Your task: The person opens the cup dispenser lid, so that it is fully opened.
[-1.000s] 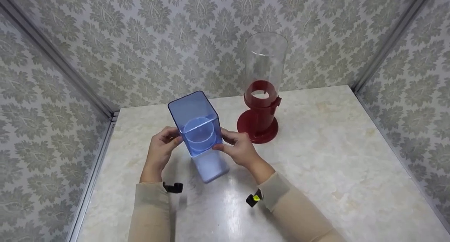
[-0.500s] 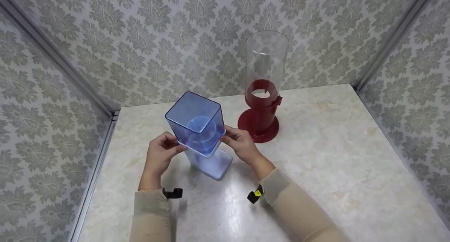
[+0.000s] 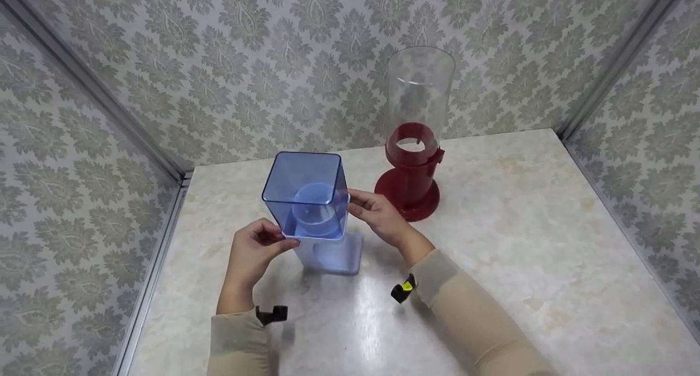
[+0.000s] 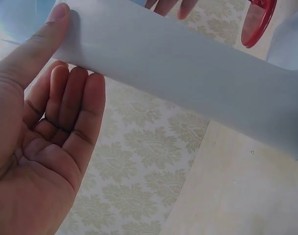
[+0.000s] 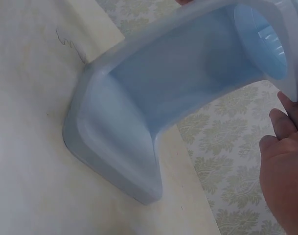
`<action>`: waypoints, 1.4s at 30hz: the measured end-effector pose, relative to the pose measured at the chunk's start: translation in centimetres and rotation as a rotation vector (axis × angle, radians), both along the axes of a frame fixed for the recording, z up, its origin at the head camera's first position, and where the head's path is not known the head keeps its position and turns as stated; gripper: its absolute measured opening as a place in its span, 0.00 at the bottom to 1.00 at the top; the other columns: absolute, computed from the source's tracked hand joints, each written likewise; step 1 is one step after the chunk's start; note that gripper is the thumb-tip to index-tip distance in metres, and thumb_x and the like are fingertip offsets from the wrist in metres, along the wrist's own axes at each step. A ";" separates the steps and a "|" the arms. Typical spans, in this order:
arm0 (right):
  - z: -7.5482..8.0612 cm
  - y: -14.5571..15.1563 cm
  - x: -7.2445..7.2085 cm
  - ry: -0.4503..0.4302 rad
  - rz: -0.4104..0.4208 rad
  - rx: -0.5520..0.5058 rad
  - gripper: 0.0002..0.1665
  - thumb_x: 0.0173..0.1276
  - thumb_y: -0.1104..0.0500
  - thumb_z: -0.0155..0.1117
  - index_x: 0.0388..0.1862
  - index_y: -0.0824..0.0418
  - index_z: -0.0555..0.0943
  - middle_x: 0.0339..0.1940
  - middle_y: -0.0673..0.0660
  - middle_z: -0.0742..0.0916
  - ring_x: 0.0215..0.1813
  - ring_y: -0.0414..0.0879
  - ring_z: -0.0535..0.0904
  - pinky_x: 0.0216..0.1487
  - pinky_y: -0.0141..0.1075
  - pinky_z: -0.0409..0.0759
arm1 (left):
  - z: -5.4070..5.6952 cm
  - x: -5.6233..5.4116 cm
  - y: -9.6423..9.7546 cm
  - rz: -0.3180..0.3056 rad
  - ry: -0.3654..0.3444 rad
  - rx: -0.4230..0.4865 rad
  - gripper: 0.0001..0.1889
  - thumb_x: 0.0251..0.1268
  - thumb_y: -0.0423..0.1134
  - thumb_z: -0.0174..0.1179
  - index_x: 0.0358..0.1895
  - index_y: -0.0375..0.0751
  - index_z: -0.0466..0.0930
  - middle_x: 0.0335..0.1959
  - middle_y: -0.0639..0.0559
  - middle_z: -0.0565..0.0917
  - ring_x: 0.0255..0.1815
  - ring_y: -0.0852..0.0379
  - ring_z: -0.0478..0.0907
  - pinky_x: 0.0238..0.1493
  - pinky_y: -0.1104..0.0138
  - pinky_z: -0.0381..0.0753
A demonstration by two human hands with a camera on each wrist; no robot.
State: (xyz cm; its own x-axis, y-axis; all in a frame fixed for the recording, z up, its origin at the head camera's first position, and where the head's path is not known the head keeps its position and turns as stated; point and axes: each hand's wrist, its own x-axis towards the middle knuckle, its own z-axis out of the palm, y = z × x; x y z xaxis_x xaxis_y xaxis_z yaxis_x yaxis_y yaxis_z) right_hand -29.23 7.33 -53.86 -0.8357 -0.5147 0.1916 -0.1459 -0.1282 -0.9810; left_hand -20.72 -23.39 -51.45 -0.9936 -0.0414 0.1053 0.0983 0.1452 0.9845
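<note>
A blue dispenser stands upright on the table, with a clear blue square hopper on top of a pale blue stand. The left hand pinches the hopper's lower rim at the near left corner, thumb in front. On the far right side, the right hand holds the same rim between thumb and fingers. The left wrist view has the stand's smooth back running past the left thumb. From the right wrist, the hollow front of the stand and its round opening show, with the right hand at the top edge.
Behind and to the right stands a red dispenser with a tall clear round cylinder. The pale marbled table is bounded by patterned walls at the back and both sides.
The blue dispenser has turned counterclockwise, seen from above, from a slant to facing nearly square. The left hand has come nearer the viewer and the right hand has moved slightly farther away.
</note>
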 end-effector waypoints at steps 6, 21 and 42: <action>0.5 0.1 -0.2 0.006 -0.019 0.062 0.30 0.89 0.55 0.64 0.81 0.68 0.78 0.76 0.69 0.87 0.75 0.47 0.85 0.85 0.49 0.79 | -0.8 0.6 0.4 -0.033 0.012 0.027 0.18 0.53 0.19 0.83 0.37 0.25 0.80 0.31 0.54 0.83 0.30 0.63 0.80 0.34 0.73 0.84; 5.2 0.1 0.1 0.171 -0.055 0.019 0.77 0.66 0.16 0.70 0.91 0.71 0.61 0.89 0.71 0.73 0.91 0.66 0.67 0.93 0.61 0.65 | -1.4 -1.4 1.0 -0.179 0.246 0.105 0.67 0.42 0.47 0.96 0.86 0.35 0.63 0.79 0.45 0.75 0.81 0.50 0.70 0.86 0.56 0.69; 10.7 -3.2 2.4 0.298 -0.184 0.280 0.72 0.56 0.23 0.86 0.87 0.54 0.62 0.74 0.52 0.82 0.77 0.47 0.78 0.85 0.53 0.75 | -4.0 -3.6 4.2 -0.186 0.228 0.144 0.64 0.48 0.62 0.91 0.83 0.33 0.66 0.72 0.43 0.84 0.69 0.57 0.84 0.76 0.67 0.83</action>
